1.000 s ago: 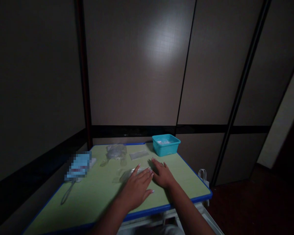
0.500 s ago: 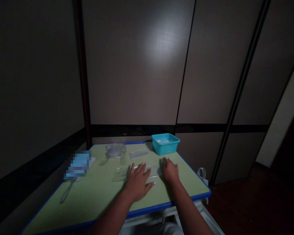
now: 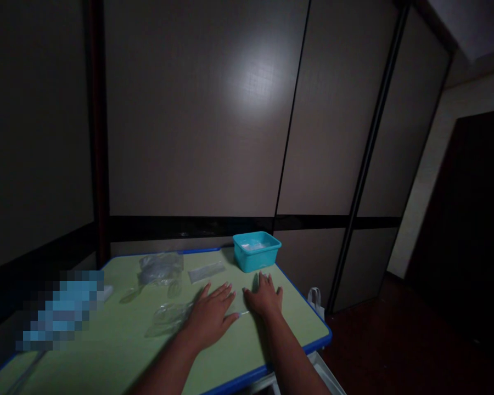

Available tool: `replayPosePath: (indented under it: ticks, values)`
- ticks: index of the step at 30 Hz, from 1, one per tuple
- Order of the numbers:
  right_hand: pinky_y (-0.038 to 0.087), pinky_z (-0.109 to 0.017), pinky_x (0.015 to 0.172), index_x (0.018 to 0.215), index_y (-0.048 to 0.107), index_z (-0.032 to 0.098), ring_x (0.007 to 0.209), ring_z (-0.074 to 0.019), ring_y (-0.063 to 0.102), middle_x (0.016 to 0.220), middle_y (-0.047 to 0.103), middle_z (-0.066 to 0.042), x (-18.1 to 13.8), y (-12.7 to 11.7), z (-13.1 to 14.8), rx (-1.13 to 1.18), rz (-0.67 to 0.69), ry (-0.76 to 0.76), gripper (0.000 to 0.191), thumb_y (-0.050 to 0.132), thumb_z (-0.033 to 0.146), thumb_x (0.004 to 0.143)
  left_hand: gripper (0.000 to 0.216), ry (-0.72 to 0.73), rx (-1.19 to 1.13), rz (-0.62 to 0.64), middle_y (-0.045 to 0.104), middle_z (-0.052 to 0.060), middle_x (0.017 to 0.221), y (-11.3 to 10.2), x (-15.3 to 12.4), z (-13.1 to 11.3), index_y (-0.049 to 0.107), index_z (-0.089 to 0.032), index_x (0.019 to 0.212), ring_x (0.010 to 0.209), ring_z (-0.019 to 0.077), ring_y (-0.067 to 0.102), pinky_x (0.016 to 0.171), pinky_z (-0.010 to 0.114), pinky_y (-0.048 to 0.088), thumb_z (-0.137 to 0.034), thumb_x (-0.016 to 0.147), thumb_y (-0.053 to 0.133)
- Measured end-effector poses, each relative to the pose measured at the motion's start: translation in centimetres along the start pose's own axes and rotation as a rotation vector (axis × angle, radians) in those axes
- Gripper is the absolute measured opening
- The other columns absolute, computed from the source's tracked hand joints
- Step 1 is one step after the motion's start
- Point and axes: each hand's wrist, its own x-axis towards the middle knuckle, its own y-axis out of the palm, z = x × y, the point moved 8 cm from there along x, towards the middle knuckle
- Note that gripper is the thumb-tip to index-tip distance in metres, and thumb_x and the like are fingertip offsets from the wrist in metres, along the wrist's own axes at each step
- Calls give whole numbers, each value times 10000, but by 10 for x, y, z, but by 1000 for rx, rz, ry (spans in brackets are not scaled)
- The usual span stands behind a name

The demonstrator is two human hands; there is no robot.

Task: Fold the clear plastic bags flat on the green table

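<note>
Your green table (image 3: 300, 323) carried a teal tub (image 3: 256, 251) at its far edge. Nearer you lay a clear plastic bag (image 3: 167, 320). Your left hand (image 3: 209, 315) pressed flat on it with fingers spread, and your right hand (image 3: 265, 296) lay just beside, also spread.

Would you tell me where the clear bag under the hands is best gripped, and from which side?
Probably at its crumpled left end. The clear bag lies flat on the table with the left hand and right hand pressed open on it; only that end sticks out bare and looks slightly puffed, so a pinch from the left seems easiest.
</note>
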Motion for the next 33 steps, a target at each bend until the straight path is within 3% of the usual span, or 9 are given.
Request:
replayPosePath:
  ticks: [6,17,33]
  values:
    - [40,-566,1012,1392,161,134,1335,-237,56,1439,198,-121,0,0,0,-15,23,8,840,356,619,735,387,-84,38,-60,474,14,1312,4,6,13,484,-318,1216,1276,188,314,1062,526,40,-286,840,398]
    - [29,-573,1007,1393,153,137,1334,-243,49,1449,159,-119,2,2,-1,-53,52,28,858,379,620,721,350,-161,57,-41,426,40,1348,11,4,23,542,-404,1133,1314,241,220,1016,585,37,-452,795,465]
    - [44,-558,1009,1391,158,131,1332,-252,39,1447,165,-135,0,1,-1,-58,60,41,861,388,630,727,363,-168,17,47,403,34,1366,10,4,20,500,-427,1169,1319,233,205,1016,578,43,-443,813,433]
